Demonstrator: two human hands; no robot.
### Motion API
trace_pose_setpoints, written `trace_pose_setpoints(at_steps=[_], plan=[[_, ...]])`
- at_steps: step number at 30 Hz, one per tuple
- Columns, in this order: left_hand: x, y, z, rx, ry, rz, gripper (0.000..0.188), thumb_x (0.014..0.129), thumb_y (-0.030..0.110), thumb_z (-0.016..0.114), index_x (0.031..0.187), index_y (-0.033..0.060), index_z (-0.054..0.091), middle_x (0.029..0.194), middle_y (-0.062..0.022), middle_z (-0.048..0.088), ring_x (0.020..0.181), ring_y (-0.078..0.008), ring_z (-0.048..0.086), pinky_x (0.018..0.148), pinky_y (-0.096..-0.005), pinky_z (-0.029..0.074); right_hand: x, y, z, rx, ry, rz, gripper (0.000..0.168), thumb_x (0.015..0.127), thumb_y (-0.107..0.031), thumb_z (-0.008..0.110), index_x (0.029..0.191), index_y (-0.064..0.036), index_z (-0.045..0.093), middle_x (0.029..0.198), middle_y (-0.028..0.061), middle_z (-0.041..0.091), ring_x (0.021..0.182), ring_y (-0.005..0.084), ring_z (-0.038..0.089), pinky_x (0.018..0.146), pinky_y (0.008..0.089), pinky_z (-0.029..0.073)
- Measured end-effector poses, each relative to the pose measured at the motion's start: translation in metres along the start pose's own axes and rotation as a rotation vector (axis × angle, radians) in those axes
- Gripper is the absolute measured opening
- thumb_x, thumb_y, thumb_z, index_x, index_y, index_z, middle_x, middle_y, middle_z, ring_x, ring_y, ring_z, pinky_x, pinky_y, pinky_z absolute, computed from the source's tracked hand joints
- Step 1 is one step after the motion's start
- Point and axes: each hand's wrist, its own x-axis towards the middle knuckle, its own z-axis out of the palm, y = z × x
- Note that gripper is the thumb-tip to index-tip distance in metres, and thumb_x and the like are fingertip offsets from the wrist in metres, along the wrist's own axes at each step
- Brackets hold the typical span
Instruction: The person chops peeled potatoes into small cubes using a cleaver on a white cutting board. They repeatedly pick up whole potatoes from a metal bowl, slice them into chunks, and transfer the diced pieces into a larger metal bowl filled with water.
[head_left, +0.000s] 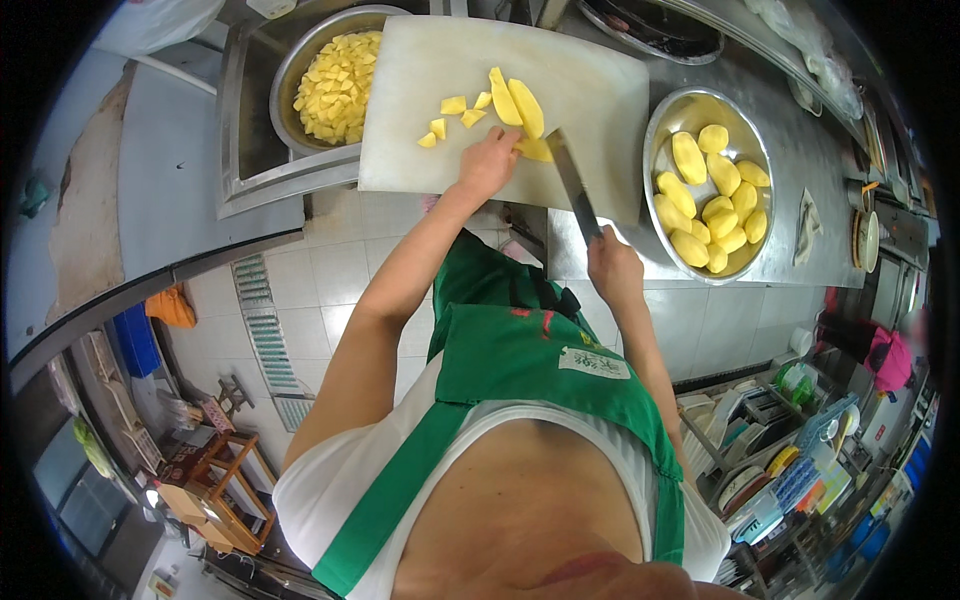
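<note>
On the white cutting board (420, 67), my left hand (489, 161) presses its fingertips on a peeled potato piece (535, 150). My right hand (616, 262) grips the handle of a cleaver (573, 180). The blade's far end is beside the right end of that piece. Two long potato wedges (517, 105) lie just beyond my left fingers. Several cut potato chunks (453, 106) are scattered to their left.
Left of the board, a steel bowl (282, 97) holds diced potato (337, 90). Whole peeled potatoes (690, 159) sit in a steel basin (661, 112) at right, on the metal counter (821, 161). A cloth (808, 225) lies there too. A dark pan (660, 34) stands behind.
</note>
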Motion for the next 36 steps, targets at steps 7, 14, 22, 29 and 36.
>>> trace_pose_setpoints(at_steps=[7, 14, 22, 29, 36], plan=[[-0.010, 0.003, 0.003, -0.143, 0.060, 0.002, 0.019, 0.079, 0.007, 0.061, 0.098, 0.0061, 0.057, 0.095, -0.0138, 0.065, 0.085, -0.0355, 0.062, 0.070, -0.0436, 0.051, 0.039, 0.013, 0.019, 0.014, -0.066, -0.040, 0.017, 0.087, -0.019, 0.050, 0.089, -0.002, 0.052, 0.068, 0.0237, 0.062, 0.064, 0.0446, 0.061, 0.059, 0.0539, 0.049], [-0.038, 0.013, 0.025, -0.206, 0.197, -0.089, 0.017, 0.078, 0.007, 0.063, 0.092, 0.0043, 0.054, 0.087, -0.0171, 0.065, 0.082, -0.0373, 0.062, 0.069, -0.0452, 0.049, 0.001, -0.013, 0.000, 0.167, 0.033, 0.099, 0.018, 0.089, -0.020, 0.052, 0.090, -0.002, 0.052, 0.065, 0.0218, 0.062, 0.061, 0.0442, 0.060, 0.058, 0.0528, 0.048], [-0.037, 0.016, 0.022, -0.112, 0.109, -0.103, 0.019, 0.079, 0.011, 0.065, 0.094, 0.0065, 0.054, 0.085, -0.0155, 0.066, 0.079, -0.0365, 0.064, 0.064, -0.0458, 0.050, 0.002, -0.006, 0.016, 0.021, -0.082, 0.056, 0.017, 0.089, -0.022, 0.052, 0.086, -0.005, 0.050, 0.065, 0.0214, 0.061, 0.062, 0.0426, 0.061, 0.056, 0.0533, 0.048], [-0.017, -0.003, 0.002, -0.227, 0.317, -0.299, 0.024, 0.081, 0.019, 0.066, 0.100, 0.0070, 0.057, 0.082, -0.0165, 0.066, 0.075, -0.0374, 0.064, 0.065, -0.0473, 0.049, -0.014, -0.010, 0.006, 0.200, -0.109, -0.017, 0.017, 0.088, -0.020, 0.055, 0.087, -0.004, 0.051, 0.065, 0.0174, 0.062, 0.062, 0.0409, 0.060, 0.057, 0.0504, 0.048], [0.041, 0.001, 0.014, -0.158, 0.279, -0.499, 0.033, 0.077, 0.031, 0.068, 0.097, 0.0055, 0.061, 0.083, -0.0167, 0.068, 0.078, -0.0357, 0.065, 0.068, -0.0451, 0.051, 0.000, 0.008, 0.029, 0.240, -0.137, 0.122, 0.020, 0.088, -0.022, 0.055, 0.088, -0.002, 0.053, 0.069, 0.0185, 0.064, 0.066, 0.0411, 0.061, 0.059, 0.0505, 0.047]])
